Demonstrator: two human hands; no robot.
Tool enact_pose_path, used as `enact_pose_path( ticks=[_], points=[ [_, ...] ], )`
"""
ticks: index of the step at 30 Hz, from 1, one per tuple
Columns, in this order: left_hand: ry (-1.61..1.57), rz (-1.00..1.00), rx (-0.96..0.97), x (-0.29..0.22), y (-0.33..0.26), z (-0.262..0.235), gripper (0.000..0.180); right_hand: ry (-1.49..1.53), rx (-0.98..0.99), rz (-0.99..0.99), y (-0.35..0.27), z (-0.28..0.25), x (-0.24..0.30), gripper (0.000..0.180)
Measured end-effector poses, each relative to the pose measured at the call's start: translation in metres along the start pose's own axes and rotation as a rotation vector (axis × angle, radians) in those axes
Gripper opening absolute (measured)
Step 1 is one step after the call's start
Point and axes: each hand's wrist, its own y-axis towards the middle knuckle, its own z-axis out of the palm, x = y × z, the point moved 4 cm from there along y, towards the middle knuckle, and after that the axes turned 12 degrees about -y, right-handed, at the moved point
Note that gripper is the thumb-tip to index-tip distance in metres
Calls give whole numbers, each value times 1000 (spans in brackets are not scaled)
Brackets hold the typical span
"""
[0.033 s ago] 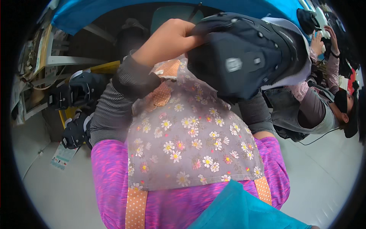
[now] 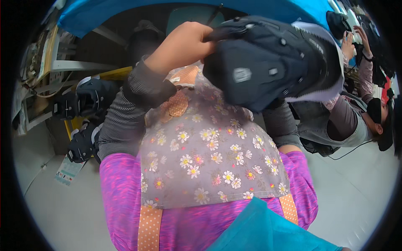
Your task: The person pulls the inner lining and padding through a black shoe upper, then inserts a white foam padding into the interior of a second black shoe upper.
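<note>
My left hand (image 2: pixel 186 43) is closed on the upper left edge of a dark navy sewn piece, apparently a cap (image 2: pixel 255 62). Its fingertips are hidden behind the fabric. Small pale eyelet-like spots and two light square patches show on the cap, and white material edges its right side. Up from the lower right comes my right forearm in a striped sleeve; the cap hides my right hand. The cap is held in the air above my floral apron (image 2: pixel 213 154).
At left, several dark sewn pieces (image 2: pixel 94 98) with white parts sit about a yellow crate (image 2: pixel 115 74), near a white-framed bench (image 2: pixel 79 66). Blue cloth (image 2: pixel 180 6) spans the far edge. To the right, a co-worker (image 2: pixel 351 119) raises both hands by a dark piece.
The cap has turned a little, its light patches shifting left and its white-edged side slightly down. My left hand keeps its hold and has barely moved.
</note>
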Motion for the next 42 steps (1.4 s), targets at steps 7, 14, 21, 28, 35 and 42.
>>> enact_pose_path(
  ticks=[7, 14, 21, 28, 35, 42],
  points=[
    [781, 305, -210, -23, -21, 9, 21, 340, 257, -162, 21, -20, -22, 41],
    [314, 698, -9, -35, -20, 24, 15, 498, 262, -176, 10, -28, 9, 23],
    [388, 618, -163, -44, -23, 26, 18, 405, 287, -210, 22, -23, 9, 22],
    [-417, 649, -91, -63, -21, 43, 22, 307, 226, -181, 14, -12, 5, 24],
    [-330, 199, 67, -30, -17, 12, 20, 252, 173, -161, 9, -11, 13, 27],
    [-324, 362, -245, -43, -19, 4, 34, 196, 111, -120, 7, -6, 14, 29]
  ],
)
